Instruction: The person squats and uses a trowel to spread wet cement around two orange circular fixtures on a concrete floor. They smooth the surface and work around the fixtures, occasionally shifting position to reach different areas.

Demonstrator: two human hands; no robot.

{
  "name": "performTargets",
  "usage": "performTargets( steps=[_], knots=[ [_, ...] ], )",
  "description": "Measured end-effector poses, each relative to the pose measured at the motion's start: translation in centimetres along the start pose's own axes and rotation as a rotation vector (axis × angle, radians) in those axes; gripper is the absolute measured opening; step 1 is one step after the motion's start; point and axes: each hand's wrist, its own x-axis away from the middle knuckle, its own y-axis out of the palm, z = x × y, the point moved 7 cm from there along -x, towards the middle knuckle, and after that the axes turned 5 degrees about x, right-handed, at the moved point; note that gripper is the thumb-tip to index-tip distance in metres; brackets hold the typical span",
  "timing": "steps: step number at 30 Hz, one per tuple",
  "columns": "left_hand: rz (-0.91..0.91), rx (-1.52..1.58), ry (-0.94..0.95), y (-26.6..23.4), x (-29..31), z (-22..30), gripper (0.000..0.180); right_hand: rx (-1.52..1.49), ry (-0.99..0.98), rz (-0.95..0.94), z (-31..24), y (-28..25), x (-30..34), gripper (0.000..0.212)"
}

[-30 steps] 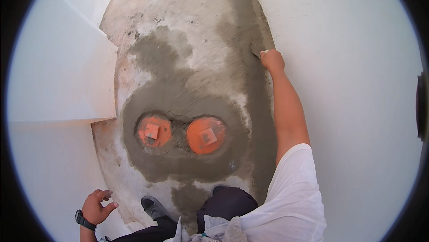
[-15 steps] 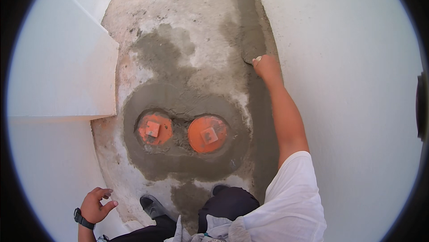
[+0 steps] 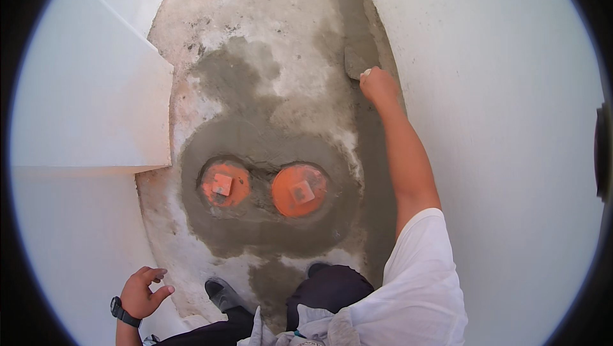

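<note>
Reaching far ahead, my right hand (image 3: 379, 85) is closed round the handle of a trowel (image 3: 355, 65). Its blade lies on the strip of wet mortar (image 3: 377, 154) that runs along the right wall. My left hand (image 3: 144, 290), with a dark watch on the wrist, hovers at the lower left near the left wall, fingers apart and holding nothing. Between the walls two round orange caps (image 3: 225, 183), each with a square raised middle, sit in a smooth ring of grey mortar (image 3: 268, 237). The right cap (image 3: 300, 190) is the larger one.
A white wall (image 3: 498, 122) rises close on the right. On the left, another white wall (image 3: 89, 116) juts out with a corner. The rough concrete floor (image 3: 281, 14) carries damp grey patches. My shoe (image 3: 223, 295) and bent knee (image 3: 329, 292) are just below the mortar ring.
My right hand has moved slightly farther ahead, and more of the trowel blade shows on the mortar strip. The left hand stays nearly in place, fingers still apart.
</note>
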Motion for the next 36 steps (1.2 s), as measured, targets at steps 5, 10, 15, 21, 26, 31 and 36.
performTargets(
  steps=[5,10,15,21,26,31,36],
  knots=[
    [0.032,0.026,-0.023,-0.4,0.1,0.5,0.044,0.023,-0.046,-0.053,-1.0,0.8,-1.0,0.038],
    [0.023,0.048,-0.032,-0.3,-0.2,0.0,0.044,-0.047,-0.017,-0.042,1.6,2.2,2.8,0.042],
    [-0.004,0.054,0.004,-0.3,-0.7,0.1,0.044,-0.071,-0.002,-0.06,4.0,2.5,8.6,0.042],
    [0.006,0.048,0.096,-0.7,-1.0,0.5,0.044,-0.052,0.013,-0.067,6.0,1.3,13.9,0.044],
    [0.007,0.082,0.06,-0.4,-1.0,0.3,0.045,-0.072,0.066,0.041,6.1,-0.7,8.0,0.046],
    [0.038,0.08,0.048,-0.6,-0.7,0.4,0.044,-0.055,0.101,0.0,4.6,-0.7,1.2,0.044],
    [0.021,0.105,-0.013,-0.4,-0.3,-0.3,0.045,-0.027,0.061,-0.023,3.0,1.1,0.1,0.045]
  ],
)
